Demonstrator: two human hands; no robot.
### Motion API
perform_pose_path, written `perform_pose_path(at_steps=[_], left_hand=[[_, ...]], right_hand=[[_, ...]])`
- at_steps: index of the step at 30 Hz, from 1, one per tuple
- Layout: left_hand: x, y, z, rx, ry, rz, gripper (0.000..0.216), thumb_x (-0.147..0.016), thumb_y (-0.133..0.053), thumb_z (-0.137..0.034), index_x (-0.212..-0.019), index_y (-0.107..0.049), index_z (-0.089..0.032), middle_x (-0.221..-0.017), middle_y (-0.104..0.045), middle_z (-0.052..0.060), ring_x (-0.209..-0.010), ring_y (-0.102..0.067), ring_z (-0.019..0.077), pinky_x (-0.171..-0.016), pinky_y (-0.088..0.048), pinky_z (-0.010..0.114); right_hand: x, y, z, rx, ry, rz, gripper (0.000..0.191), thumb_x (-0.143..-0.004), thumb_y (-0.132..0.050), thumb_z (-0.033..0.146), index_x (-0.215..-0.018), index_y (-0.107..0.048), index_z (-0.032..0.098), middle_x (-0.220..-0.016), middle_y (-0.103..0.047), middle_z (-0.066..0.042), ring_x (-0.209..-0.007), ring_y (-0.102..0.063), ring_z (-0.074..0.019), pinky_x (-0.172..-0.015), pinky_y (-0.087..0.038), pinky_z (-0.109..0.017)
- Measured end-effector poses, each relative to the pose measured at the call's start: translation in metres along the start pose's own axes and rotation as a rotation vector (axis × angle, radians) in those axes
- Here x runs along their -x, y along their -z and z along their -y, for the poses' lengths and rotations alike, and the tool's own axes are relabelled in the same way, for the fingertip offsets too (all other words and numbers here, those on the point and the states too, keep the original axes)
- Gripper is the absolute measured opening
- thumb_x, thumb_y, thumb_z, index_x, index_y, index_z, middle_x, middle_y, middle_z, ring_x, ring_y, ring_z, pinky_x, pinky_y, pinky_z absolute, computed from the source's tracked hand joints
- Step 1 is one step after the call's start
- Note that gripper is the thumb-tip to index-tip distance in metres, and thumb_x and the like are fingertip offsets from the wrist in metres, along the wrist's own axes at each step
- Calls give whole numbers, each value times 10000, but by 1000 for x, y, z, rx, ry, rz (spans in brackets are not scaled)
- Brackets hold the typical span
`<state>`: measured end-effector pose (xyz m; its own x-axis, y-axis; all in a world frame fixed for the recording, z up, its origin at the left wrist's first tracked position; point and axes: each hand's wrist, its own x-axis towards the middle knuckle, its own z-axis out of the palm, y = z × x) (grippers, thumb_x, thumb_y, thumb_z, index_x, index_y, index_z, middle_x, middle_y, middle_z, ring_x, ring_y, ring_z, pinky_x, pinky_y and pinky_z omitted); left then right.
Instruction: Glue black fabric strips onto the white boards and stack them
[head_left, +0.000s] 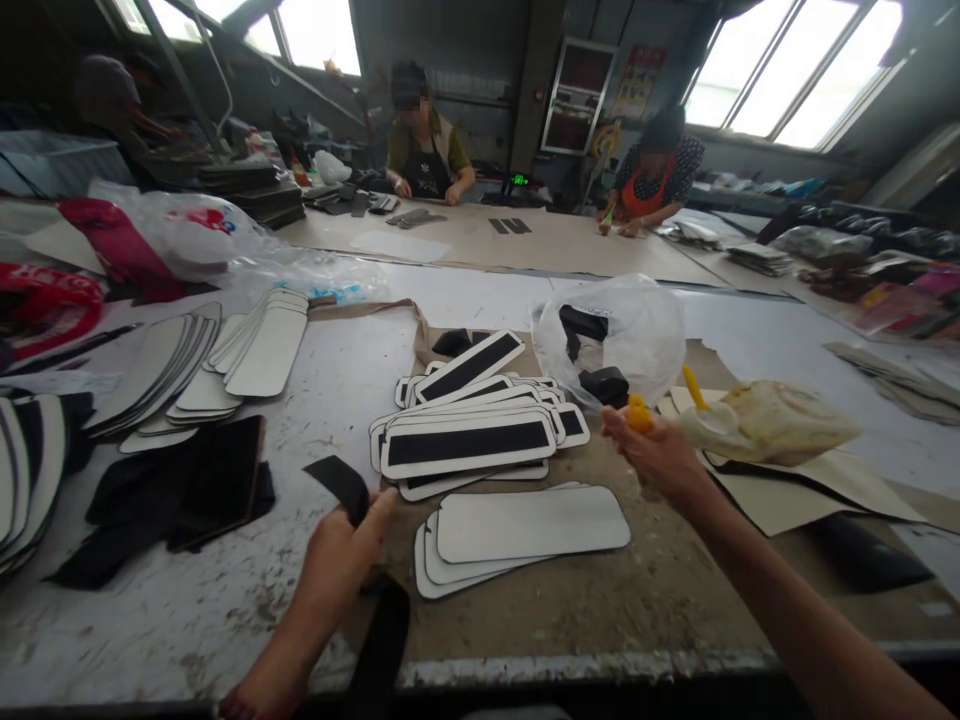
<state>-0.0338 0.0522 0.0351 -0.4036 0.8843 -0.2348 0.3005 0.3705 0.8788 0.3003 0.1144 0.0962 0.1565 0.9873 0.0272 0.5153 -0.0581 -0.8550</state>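
While the left hand (pixel 341 550) pinches a flat matte-black strip (pixel 385 628), bent and dangling, the right hand (pixel 658 452) clasps a yellow-tipped item (pixel 639 412), mostly hidden from here.

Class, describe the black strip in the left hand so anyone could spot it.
On the pale workbench, find the pile of white-bordered pieces. By its near left corner, the left hand holds the black strip. Unlike those pieces' flat black bands, it curls loose, without a white border.
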Motion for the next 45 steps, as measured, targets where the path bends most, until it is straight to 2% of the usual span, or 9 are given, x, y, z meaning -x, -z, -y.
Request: perform_pose_path(at_steps=[2,5,8,11,18,22,30,40,45], left_hand=[[15,-12,9,-79,-31,129,399,-660,-632,-574,-716,-681,-182,-589,-627,29,-645,-588,245,-609,-427,307],[25,-28,17,-150,-21,180,401,-631,-635,-560,-739,-672,-175,-660,-657,56,-696,-604,275,-657,-436,345],[29,-34,23,-156,-3,174,344,-614,-629,-514,-698,-645,-181,-630,-637,51,-674,-596,267,-643,-437,345],[38,-32,28,-130,0,196,336,-653,-592,-506,-720,-640,-181,-661,-647,49,-694,-608,255,-656,-451,334],[57,-28,40,-65,13,222,400,-668,-586,-534,-796,-633,-159,-679,-647,51,-697,-616,253,-662,-462,337],[58,-29,48,-33,7,216,441,-660,-578,-548,-845,-629,-151,-797,-684,97,-799,-636,284,-740,-466,370],[59,-28,50,-1,26,230,430,-652,-577,-554,-832,-623,-166,-828,-695,117,-839,-636,319,-783,-452,417],[56,-28,46,-56,85,249,493,-617,-536,-595,-849,-611,-167,-849,-701,132,-866,-642,337,-797,-467,418],[57,-25,43,-59,89,264,499,-609,-522,-603,-841,-614,-171,-852,-714,135,-904,-644,346,-801,-474,411]], right_hand=[[20,3,9,-382,-79,43,371,-801,-579,569,-700,-568,212,-562,-405,28,-520,-399,-131,-496,-335,-259],[46,-6,19,-756,-108,91,307,-771,-649,501,-725,-574,207,-611,-402,35,-573,-423,-119,-544,-390,-240],[66,-25,17,-725,-54,58,332,-805,-621,534,-777,-609,204,-726,-517,1,-689,-490,-132,-641,-436,-242],[83,-42,9,-607,-67,92,420,-841,-529,621,-866,-613,210,-851,-569,-18,-685,-504,-125,-621,-440,-246],[115,-90,9,-822,-144,119,404,-818,-582,603,-822,-556,200,-841,-544,10,-656,-551,-95,-623,-466,-234],[118,-110,-6,-726,-161,107,363,-820,-605,557,-828,-552,199,-823,-559,10,-648,-565,-110,-614,-481,-250],[100,-60,-33,-135,70,-118,341,-873,-531,530,-877,-558,190,-706,-578,-5,-647,-582,-168,-684,-471,-319],[88,-30,-54,198,307,-260,278,-913,-478,454,-866,-554,191,-827,-589,-55,-782,-592,-201,-754,-484,-359],[87,-13,-50,310,483,-299,182,-926,-494,354,-891,-566,191,-849,-575,-57,-813,-575,-197,-778,-481,-356]])
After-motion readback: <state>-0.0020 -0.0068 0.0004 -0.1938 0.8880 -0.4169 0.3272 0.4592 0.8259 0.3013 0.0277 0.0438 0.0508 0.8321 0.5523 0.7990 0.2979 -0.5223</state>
